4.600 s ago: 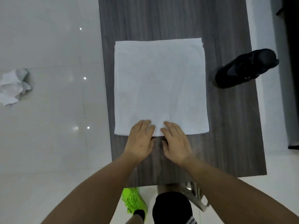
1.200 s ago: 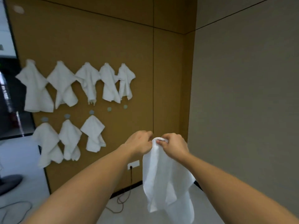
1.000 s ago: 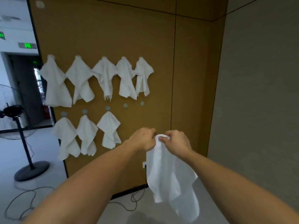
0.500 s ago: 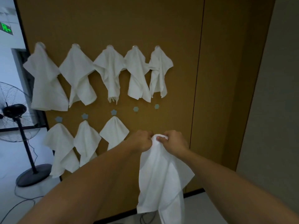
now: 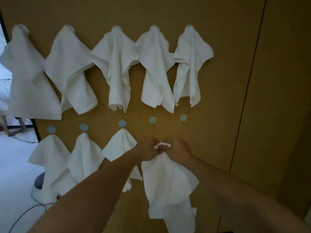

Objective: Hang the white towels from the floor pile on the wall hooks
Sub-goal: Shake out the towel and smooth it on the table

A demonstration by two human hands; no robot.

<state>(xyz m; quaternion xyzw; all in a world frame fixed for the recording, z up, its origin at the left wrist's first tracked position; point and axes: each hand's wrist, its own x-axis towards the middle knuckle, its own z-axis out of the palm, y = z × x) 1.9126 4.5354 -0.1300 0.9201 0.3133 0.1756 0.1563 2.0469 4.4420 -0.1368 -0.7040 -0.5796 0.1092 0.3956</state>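
A: Hands? L hand [image 5: 148, 149] + R hand [image 5: 176, 151] both curled tight, pinching bunched top of white towel [image 5: 168, 185], rest hangs below.
B: Where's it vs hooks?
A: Just under 4th bottom-row hook [image 5: 153, 119], not on it. 5th hook [image 5: 183, 117] bare too.
B: Others?
A: Hung towels [image 5: 117, 64] fill top row on brown wall [image 5: 235, 81], 3 more in the row below.
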